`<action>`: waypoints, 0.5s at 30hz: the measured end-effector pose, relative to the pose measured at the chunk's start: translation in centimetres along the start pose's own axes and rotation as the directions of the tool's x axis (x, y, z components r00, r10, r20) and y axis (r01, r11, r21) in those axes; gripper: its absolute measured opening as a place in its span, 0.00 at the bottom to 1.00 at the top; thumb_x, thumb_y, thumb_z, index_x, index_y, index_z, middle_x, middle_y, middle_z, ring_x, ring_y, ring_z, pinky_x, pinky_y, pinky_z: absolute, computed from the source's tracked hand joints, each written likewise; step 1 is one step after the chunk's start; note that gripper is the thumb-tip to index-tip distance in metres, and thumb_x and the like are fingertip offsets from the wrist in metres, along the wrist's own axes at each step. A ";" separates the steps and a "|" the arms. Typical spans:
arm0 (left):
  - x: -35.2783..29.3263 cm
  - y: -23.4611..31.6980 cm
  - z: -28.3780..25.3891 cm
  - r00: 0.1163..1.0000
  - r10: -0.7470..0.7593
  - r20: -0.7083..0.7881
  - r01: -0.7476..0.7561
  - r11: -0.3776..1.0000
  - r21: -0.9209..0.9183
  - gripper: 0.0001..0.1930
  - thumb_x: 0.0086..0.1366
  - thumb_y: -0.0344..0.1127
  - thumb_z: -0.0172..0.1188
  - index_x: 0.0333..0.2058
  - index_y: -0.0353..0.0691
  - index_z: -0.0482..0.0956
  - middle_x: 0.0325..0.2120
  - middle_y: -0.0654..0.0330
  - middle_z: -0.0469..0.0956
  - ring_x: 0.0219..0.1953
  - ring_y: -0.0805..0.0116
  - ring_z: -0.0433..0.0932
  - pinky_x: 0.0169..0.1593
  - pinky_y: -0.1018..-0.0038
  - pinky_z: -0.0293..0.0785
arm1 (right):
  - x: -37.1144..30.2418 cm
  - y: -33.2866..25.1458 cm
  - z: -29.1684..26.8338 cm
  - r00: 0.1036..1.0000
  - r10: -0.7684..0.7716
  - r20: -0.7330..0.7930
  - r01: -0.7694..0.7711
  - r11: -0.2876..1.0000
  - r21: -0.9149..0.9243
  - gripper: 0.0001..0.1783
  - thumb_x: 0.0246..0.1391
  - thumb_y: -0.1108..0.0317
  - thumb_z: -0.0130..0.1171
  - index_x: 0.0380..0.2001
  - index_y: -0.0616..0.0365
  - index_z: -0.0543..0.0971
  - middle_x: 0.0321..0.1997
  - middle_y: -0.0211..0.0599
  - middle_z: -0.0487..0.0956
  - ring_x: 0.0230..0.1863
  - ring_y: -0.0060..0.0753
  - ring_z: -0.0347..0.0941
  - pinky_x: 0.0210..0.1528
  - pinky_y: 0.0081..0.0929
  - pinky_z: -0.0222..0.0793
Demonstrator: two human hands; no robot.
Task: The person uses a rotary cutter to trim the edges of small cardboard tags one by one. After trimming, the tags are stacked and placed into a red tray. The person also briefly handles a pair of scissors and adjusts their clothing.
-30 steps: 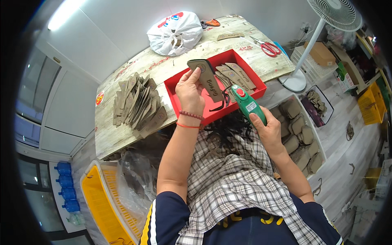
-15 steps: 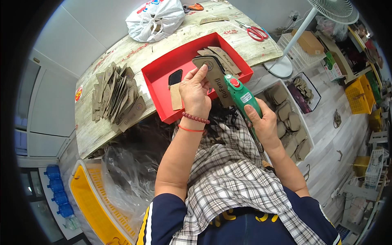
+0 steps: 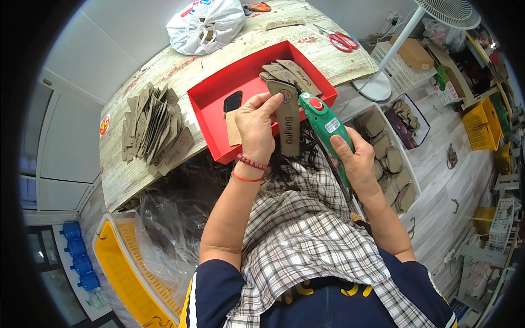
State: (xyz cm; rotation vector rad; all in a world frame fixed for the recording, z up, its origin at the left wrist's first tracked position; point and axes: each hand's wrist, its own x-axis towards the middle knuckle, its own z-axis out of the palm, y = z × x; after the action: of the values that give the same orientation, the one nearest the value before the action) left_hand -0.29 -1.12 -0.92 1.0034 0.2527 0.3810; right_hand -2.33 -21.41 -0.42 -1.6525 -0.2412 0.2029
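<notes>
Between the thumb and fingers of my left hand [image 3: 256, 126] is a long tan fabric piece [image 3: 287, 123] with a rounded top and dark lettering, held nearly upright. My right hand [image 3: 358, 161] is wrapped round a green handheld electric cutter [image 3: 328, 128] with a red button. The cutter's head is close to the right edge of the piece; whether they touch is unclear. Both hands are over the near side of a shallow red box [image 3: 251, 82]. Inside it lie a stack of similar tan pieces [image 3: 295, 74] and a black pad [image 3: 233, 101] beside a plain tan strip.
A pile of tan pieces [image 3: 156, 131] lies left on the worn table [image 3: 158, 71]. White bag [image 3: 205, 30] and red-handled scissors [image 3: 343, 42] are farther back. Black trimmings hang over my checked apron [image 3: 306, 218]. A white bin [image 3: 416, 186] of tan pads stands right, near a fan [image 3: 377, 90].
My left hand has shifted slightly left, and the tan piece has turned more upright. A narrow gap now shows between its lower part and the cutter.
</notes>
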 end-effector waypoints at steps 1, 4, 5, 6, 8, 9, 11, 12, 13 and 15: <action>0.3 0.1 -0.2 1.000 0.023 0.001 -0.023 0.999 0.036 0.05 0.58 0.25 0.62 0.34 0.31 0.80 0.29 0.57 0.82 0.26 0.75 0.80 0.30 0.80 0.77 | -0.1 0.0 -0.1 1.000 0.002 0.002 -0.002 1.000 -0.001 0.25 0.56 0.49 0.60 0.44 0.63 0.77 0.23 0.26 0.73 0.20 0.14 0.65 0.23 0.15 0.64; 0.8 0.6 -0.4 0.996 0.092 0.013 -0.093 0.991 0.098 0.07 0.59 0.25 0.61 0.36 0.29 0.81 0.29 0.57 0.82 0.26 0.75 0.79 0.30 0.80 0.78 | -0.2 0.1 -0.3 1.000 0.001 0.022 -0.001 1.000 -0.009 0.25 0.56 0.50 0.60 0.44 0.63 0.77 0.24 0.26 0.73 0.20 0.13 0.65 0.23 0.15 0.64; 1.0 0.7 -0.4 0.993 0.117 0.022 -0.119 0.984 0.132 0.07 0.61 0.26 0.60 0.36 0.29 0.80 0.28 0.56 0.82 0.26 0.74 0.80 0.29 0.80 0.78 | -0.2 0.1 -0.3 1.000 0.000 0.025 0.000 1.000 -0.005 0.25 0.56 0.50 0.60 0.44 0.63 0.77 0.24 0.26 0.73 0.20 0.13 0.65 0.23 0.15 0.64; 1.2 0.8 -0.4 0.989 0.142 0.032 -0.145 0.976 0.165 0.07 0.62 0.26 0.59 0.36 0.28 0.80 0.28 0.55 0.81 0.25 0.73 0.80 0.28 0.79 0.79 | -0.2 0.1 -0.3 1.000 -0.002 0.029 0.002 1.000 -0.002 0.25 0.56 0.50 0.60 0.44 0.63 0.77 0.24 0.26 0.73 0.20 0.13 0.65 0.23 0.15 0.64; 1.6 0.8 -0.6 0.990 0.137 0.041 -0.142 0.968 0.207 0.07 0.62 0.26 0.59 0.37 0.29 0.80 0.28 0.55 0.82 0.25 0.73 0.80 0.28 0.79 0.78 | -0.2 0.1 -0.4 1.000 -0.011 0.028 0.011 1.000 0.005 0.25 0.56 0.50 0.60 0.44 0.63 0.77 0.23 0.25 0.73 0.20 0.13 0.65 0.23 0.15 0.64; 1.6 0.9 -0.6 0.987 0.153 0.054 -0.161 0.959 0.232 0.07 0.61 0.26 0.59 0.37 0.29 0.81 0.28 0.55 0.82 0.25 0.73 0.80 0.28 0.79 0.78 | -0.2 0.0 -0.4 1.000 -0.018 0.023 0.018 1.000 0.008 0.25 0.56 0.51 0.60 0.43 0.63 0.77 0.23 0.25 0.73 0.20 0.13 0.65 0.22 0.15 0.63; 1.6 1.1 -0.4 0.986 0.148 0.071 -0.162 0.950 0.266 0.07 0.60 0.26 0.60 0.36 0.30 0.81 0.28 0.57 0.82 0.26 0.75 0.79 0.30 0.81 0.76 | -0.3 -0.1 -0.5 0.999 -0.026 0.025 0.026 1.000 0.010 0.24 0.56 0.51 0.60 0.43 0.63 0.77 0.23 0.25 0.73 0.20 0.13 0.64 0.22 0.15 0.63; 1.5 1.2 -0.4 0.989 0.128 0.074 -0.144 0.951 0.274 0.07 0.59 0.26 0.62 0.36 0.30 0.82 0.28 0.59 0.82 0.27 0.77 0.78 0.32 0.82 0.75 | -0.3 -0.2 -0.6 0.999 -0.026 0.031 0.026 1.000 0.009 0.24 0.56 0.51 0.60 0.43 0.63 0.77 0.23 0.25 0.73 0.20 0.13 0.64 0.22 0.15 0.63; 1.5 1.3 -0.3 0.991 0.107 0.077 -0.125 0.951 0.283 0.07 0.58 0.26 0.63 0.35 0.30 0.82 0.27 0.60 0.82 0.28 0.79 0.77 0.34 0.84 0.73 | -0.3 -0.3 -0.7 0.999 -0.026 0.037 0.026 1.000 0.009 0.24 0.56 0.51 0.60 0.43 0.63 0.77 0.22 0.25 0.73 0.20 0.13 0.64 0.22 0.15 0.63; 1.3 1.2 -0.3 0.987 0.098 0.125 -0.131 0.947 0.294 0.07 0.58 0.26 0.63 0.35 0.30 0.83 0.27 0.61 0.82 0.28 0.80 0.77 0.34 0.84 0.73 | -0.2 -0.4 -0.9 0.999 -0.025 0.030 0.025 1.000 0.001 0.24 0.56 0.51 0.60 0.43 0.63 0.77 0.22 0.24 0.72 0.20 0.13 0.64 0.22 0.15 0.62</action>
State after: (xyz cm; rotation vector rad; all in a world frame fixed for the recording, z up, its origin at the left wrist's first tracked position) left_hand 0.60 0.25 -0.02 1.3405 0.1563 0.3991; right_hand -2.31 -22.27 0.10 -1.6457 -0.2844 0.2094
